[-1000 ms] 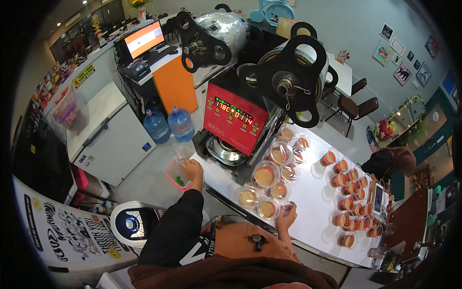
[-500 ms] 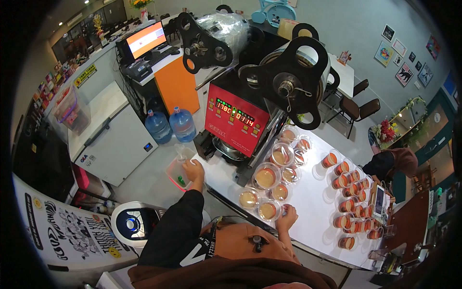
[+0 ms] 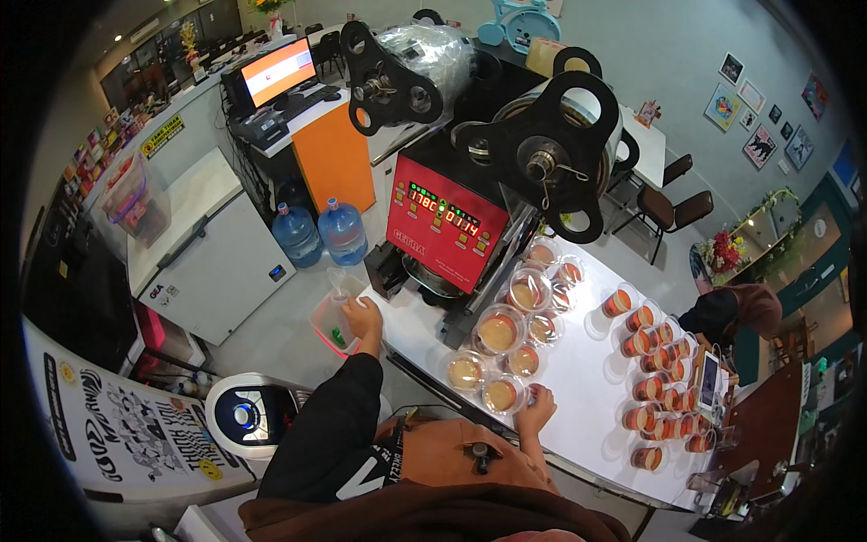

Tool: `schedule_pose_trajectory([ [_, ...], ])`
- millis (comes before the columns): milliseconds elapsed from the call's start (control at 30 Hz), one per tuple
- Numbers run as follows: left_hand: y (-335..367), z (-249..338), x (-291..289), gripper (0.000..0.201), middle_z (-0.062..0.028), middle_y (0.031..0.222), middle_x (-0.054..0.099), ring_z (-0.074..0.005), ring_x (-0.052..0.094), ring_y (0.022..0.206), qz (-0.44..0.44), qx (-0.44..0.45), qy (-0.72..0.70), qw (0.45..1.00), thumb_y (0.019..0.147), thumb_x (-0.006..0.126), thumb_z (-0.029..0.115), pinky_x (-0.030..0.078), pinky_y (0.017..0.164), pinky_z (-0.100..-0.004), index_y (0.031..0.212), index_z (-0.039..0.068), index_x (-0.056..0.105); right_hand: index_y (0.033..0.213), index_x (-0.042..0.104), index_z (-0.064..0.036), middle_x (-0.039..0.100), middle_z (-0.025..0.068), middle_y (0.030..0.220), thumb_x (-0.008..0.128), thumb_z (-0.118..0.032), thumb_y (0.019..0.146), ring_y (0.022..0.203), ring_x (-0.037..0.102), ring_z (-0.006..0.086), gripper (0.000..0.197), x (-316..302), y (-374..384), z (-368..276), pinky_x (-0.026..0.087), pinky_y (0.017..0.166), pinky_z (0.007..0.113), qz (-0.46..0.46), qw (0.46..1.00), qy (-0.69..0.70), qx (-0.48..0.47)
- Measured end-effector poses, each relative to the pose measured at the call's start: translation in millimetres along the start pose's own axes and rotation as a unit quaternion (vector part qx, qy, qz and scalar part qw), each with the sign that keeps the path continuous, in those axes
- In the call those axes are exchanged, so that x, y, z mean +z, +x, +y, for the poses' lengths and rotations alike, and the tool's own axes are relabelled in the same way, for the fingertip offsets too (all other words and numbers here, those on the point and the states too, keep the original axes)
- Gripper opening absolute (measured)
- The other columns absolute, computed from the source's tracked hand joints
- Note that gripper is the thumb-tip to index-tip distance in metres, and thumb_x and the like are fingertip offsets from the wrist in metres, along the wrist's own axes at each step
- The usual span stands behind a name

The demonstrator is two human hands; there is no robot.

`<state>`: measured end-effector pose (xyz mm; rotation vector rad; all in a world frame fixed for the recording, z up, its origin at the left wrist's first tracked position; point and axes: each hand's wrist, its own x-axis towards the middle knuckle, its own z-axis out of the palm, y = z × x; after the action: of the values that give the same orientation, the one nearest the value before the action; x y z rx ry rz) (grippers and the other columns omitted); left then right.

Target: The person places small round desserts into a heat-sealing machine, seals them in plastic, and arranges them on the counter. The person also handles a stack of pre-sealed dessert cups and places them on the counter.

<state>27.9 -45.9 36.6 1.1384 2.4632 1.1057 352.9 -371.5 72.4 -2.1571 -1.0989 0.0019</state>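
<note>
My left hand point(image 3: 363, 320) is at the left end of the white table, over the rim of a pinkish tub point(image 3: 327, 336). Its fingers are curled, and a clear plastic piece point(image 3: 340, 284) shows just beyond them; what they grip is unclear. Near the table's front edge, my right hand point(image 3: 536, 411) has its fingers drawn together beside the nearest clear cup point(image 3: 500, 395). Anything in that hand is too small to make out. Several more wide clear cups with tan contents, such as this large one point(image 3: 498, 334), stand close together beyond it.
A red-fronted sealing machine point(image 3: 442, 226) with large black film-roll holders point(image 3: 540, 163) rises over the table. Rows of filled cups point(image 3: 646, 388) stand at the right, near a tablet point(image 3: 710, 379). Another person point(image 3: 736, 310) is beyond. A white appliance point(image 3: 244, 417) stands at my left.
Both hands stay in nearly the same places; the right has shifted very slightly. The whole view has tilted a little.
</note>
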Motion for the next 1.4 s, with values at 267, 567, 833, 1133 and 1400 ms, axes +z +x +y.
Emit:
schedule_pose_trajectory([
  [267,0,-5,3,0.037,-0.018,0.117,0.06,-0.0419,0.065,0.104,0.014,0.013,-0.005,1.0,0.096,0.053,0.035,0.054,0.084,-0.0558,0.121,0.009,0.063,0.1,0.068,-0.0084,0.068,0.0078,0.098,0.07,-0.02,0.091,0.097,0.062,0.0288,0.015,-2,-1,-1,0.04,0.085,0.044,-0.002,1.0,-0.005,-0.014],
  [567,-2,3,-1,0.041,-0.0193,0.126,0.059,-0.042,0.064,0.109,-0.033,-0.032,-0.003,0.999,0.097,0.052,0.038,0.053,0.089,-0.0541,0.128,0.012,0.062,0.101,0.067,-0.009,0.067,0.0069,0.096,0.069,-0.021,0.09,0.094,0.062,0.028,0.016,2,0,4,0.04,0.083,0.043,0.003,1.0,-0.011,-0.017],
  [833,1,-6,8,0.041,-0.0171,0.128,0.058,-0.0417,0.065,0.107,-0.018,-0.028,0.001,0.999,0.097,0.052,0.039,0.055,0.085,-0.0556,0.128,0.014,0.062,0.102,0.067,-0.0095,0.067,0.0059,0.096,0.069,-0.02,0.09,0.094,0.063,0.0272,0.016,0,-1,-1,0.04,0.084,0.043,0.007,1.0,-0.015,-0.023],
  [1133,-1,1,1,0.04,-0.0174,0.129,0.058,-0.0417,0.066,0.107,-0.026,-0.043,0.011,0.999,0.098,0.051,0.039,0.055,0.085,-0.0558,0.129,0.014,0.06,0.102,0.068,-0.0099,0.066,0.0057,0.096,0.071,-0.02,0.089,0.093,0.063,0.0266,0.017,1,-1,1,0.04,0.083,0.042,0.012,1.0,-0.013,-0.023],
  [1400,1,-4,4,0.039,-0.0171,0.127,0.058,-0.0423,0.066,0.105,-0.024,-0.027,0.006,0.999,0.098,0.05,0.039,0.055,0.084,-0.0571,0.128,0.015,0.06,0.101,0.068,-0.01,0.067,0.0061,0.096,0.07,-0.022,0.089,0.093,0.063,0.0269,0.017,2,-1,3,0.04,0.083,0.042,0.003,1.0,-0.018,-0.011],
])
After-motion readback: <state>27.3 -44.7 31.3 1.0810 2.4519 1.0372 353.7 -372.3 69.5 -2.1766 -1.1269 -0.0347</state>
